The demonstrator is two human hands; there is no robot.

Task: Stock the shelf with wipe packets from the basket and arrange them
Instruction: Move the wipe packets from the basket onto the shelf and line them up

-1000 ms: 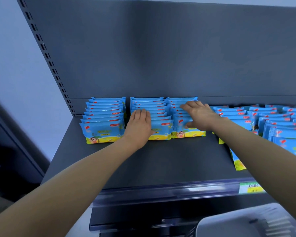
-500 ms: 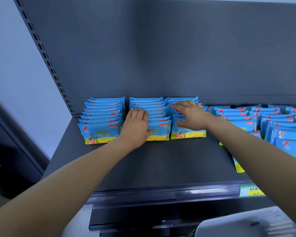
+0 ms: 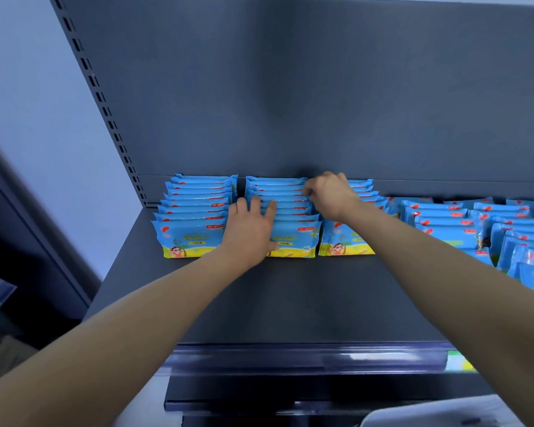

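Observation:
Blue wipe packets stand in rows at the back of a dark grey shelf (image 3: 290,300). The left row (image 3: 195,217), the middle row (image 3: 290,208) and the third row (image 3: 346,240) are tidy; the rows further right (image 3: 444,223) lean loosely. My left hand (image 3: 250,231) rests flat with straight fingers on the front of the middle row. My right hand (image 3: 330,195) is at the back, in the gap between the middle and third rows, its fingers curled round the right ends of the middle row's rear packets. Of the white basket (image 3: 444,411) only a rim shows at bottom right.
The shelf's back panel rises right behind the rows. A slotted upright (image 3: 105,112) runs up the left side. A clear price rail (image 3: 290,355) with a yellow-green label (image 3: 460,362) edges the shelf front. Bare shelf surface lies in front of the rows.
My right hand moved left and back from the third row to the right ends of the middle row, its fingers now curled. My left hand stayed on the middle row.

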